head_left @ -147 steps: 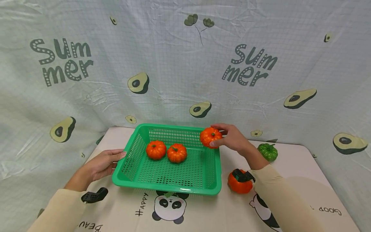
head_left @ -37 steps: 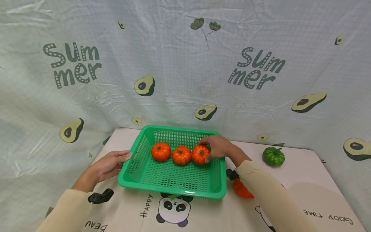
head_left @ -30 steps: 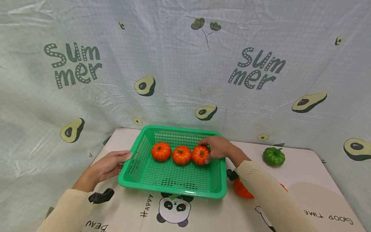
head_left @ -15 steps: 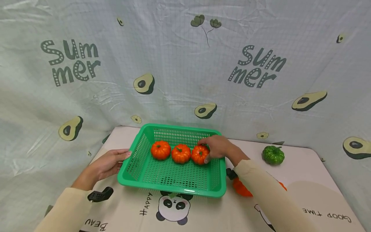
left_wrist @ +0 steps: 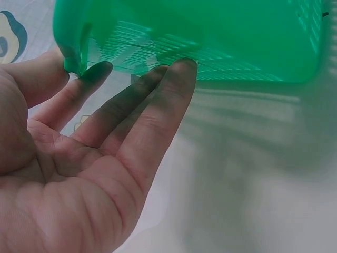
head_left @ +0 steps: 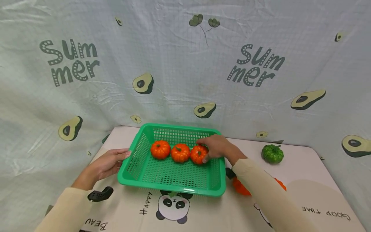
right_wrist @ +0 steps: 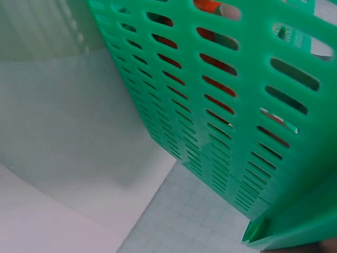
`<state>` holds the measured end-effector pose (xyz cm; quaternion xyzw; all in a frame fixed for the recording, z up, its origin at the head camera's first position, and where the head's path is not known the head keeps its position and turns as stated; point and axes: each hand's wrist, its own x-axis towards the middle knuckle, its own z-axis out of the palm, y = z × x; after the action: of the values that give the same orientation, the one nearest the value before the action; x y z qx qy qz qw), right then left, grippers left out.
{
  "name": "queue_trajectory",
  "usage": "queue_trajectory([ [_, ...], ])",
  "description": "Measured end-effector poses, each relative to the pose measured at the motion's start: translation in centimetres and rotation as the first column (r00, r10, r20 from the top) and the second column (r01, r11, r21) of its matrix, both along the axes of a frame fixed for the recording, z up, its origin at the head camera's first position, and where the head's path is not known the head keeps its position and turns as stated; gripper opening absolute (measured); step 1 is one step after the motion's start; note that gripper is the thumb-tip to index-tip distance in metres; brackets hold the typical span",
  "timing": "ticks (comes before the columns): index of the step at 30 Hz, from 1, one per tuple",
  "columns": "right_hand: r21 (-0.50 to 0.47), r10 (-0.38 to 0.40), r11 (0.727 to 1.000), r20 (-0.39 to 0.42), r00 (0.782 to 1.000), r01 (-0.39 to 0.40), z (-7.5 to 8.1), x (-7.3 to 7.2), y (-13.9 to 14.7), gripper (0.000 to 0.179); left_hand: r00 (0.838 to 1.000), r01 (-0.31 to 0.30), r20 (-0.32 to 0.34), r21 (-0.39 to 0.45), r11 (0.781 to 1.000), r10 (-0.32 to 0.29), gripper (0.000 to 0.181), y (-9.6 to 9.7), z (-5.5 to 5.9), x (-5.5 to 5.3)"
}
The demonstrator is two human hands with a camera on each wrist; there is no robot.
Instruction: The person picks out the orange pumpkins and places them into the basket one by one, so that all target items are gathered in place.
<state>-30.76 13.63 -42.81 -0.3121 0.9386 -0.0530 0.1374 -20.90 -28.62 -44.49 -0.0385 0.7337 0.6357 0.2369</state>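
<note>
A green plastic basket (head_left: pixel 171 188) with slotted walls stands on the table. My left hand (head_left: pixel 108 162) holds its left side; in the left wrist view the thumb of that hand (left_wrist: pixel 95 153) lies at the rim and the fingertips reach under the wall. Inside the basket, my right hand (head_left: pixel 217 146) grips a small orange pumpkin (head_left: pixel 198 154) between thumb and fingers. That pumpkin sits at the right end of a row, beside a middle pumpkin (head_left: pixel 180 153) and a left one (head_left: pixel 160 149). The basket's slotted wall (right_wrist: pixel 237 95) hides the right hand in the right wrist view.
Right of the basket lies another orange pumpkin (head_left: pixel 241 187), partly covered by the right forearm. Farther right stands a green pumpkin (head_left: pixel 272 154). A printed cloth curtain (head_left: pixel 174 64) rises behind the table (head_left: pixel 307 167).
Some seconds ago the right hand held the pumpkin over the basket's right rim; it has since come down inside, beside the other two. Over the last second almost nothing has moved.
</note>
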Motion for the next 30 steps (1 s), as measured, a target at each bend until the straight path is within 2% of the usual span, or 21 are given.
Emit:
queue_trajectory([
  [4, -0.027, -0.012, 1.0, 0.035, 0.999, 0.013, 0.4, -0.1, 0.3, 0.077, 1.0, 0.003, 0.0, -0.004, 1.0, -0.003, 0.071, 0.1, 0.0, -0.2],
  [8, -0.165, -0.027, 0.985, 0.094, 0.995, 0.042, 1.0, 0.0, 0.9, 0.07, 1.0, 0.008, 0.005, -0.001, 1.0, -0.008, 0.07, 0.3, -0.1, -0.3],
  [11, -0.305, -0.017, 0.951, 0.126, 0.992, 0.055, 1.5, -0.1, 1.6, 0.063, 1.0, 0.009, -0.001, -0.008, 1.0, -0.009, 0.07, 0.3, 0.0, -0.3],
  [15, -0.468, -0.003, 0.878, 0.203, 0.979, 0.1, 2.0, 0.1, 2.6, 0.058, 1.0, 0.004, -0.008, -0.027, 1.0, -0.004, 0.07, 0.3, 0.1, -0.1],
  [18, -0.551, 0.02, 0.825, 0.249, 0.968, 0.124, 2.3, 0.4, 3.4, 0.056, 1.0, -0.001, -0.009, -0.029, 1.0, 0.001, 0.07, 0.3, 0.1, 0.0],
  [20, -0.584, 0.031, 0.801, 0.262, 0.965, 0.132, 2.5, 0.7, 3.8, 0.054, 1.0, 0.0, -0.009, -0.023, 1.0, 0.0, 0.071, 0.3, 0.1, 0.1],
  [25, -0.633, 0.059, 0.763, 0.268, 0.962, 0.13, 3.0, 1.3, 5.0, 0.049, 1.0, -0.001, -0.012, -0.019, 1.0, 0.0, 0.07, 0.2, 0.0, 0.1],
  [30, -0.652, 0.071, 0.742, 0.307, 0.949, 0.156, 3.1, 2.1, 6.4, 0.045, 1.0, -0.002, -0.015, -0.022, 1.0, 0.002, 0.07, 0.2, 0.0, 0.1],
])
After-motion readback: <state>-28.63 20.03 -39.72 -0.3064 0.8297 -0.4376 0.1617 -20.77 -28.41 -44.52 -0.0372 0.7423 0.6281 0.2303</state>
